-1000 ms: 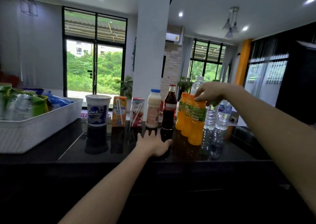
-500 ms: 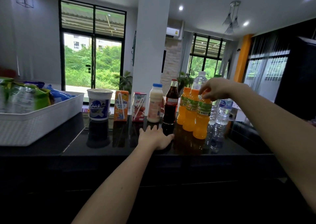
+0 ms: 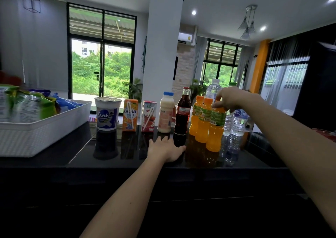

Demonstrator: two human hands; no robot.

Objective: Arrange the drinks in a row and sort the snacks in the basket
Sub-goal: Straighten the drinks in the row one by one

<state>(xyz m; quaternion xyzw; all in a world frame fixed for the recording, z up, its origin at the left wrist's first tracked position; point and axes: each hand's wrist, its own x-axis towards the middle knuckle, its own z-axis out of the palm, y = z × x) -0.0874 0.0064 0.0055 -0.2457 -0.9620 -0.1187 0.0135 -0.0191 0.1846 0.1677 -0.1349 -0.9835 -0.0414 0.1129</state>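
Observation:
Drinks stand in a row along the black counter [image 3: 81, 156]: a white Quick cup [image 3: 107, 115], an orange carton [image 3: 129, 117], a red carton [image 3: 149, 116], a pale milk bottle [image 3: 165, 113], a dark cola bottle [image 3: 182, 113] and three orange juice bottles. My right hand [image 3: 230, 98] grips the cap of the nearest orange juice bottle [image 3: 215, 128], which stands on the counter. My left hand [image 3: 164, 149] lies flat on the counter in front of the cola bottle, fingers spread. Clear water bottles [image 3: 238, 123] stand behind the juice. The white basket [image 3: 45, 132] at left holds snack bags [image 3: 27, 105].
A white pillar [image 3: 163, 47] rises behind the drinks. The counter's front edge runs across below my left hand. A red object [image 3: 327, 134] sits at the far right edge. Glass doors and windows fill the background.
My right hand has stayed on the nearest orange bottle's cap while the bottle settled beside the other two. The camera view has shifted slightly. My left hand has not moved.

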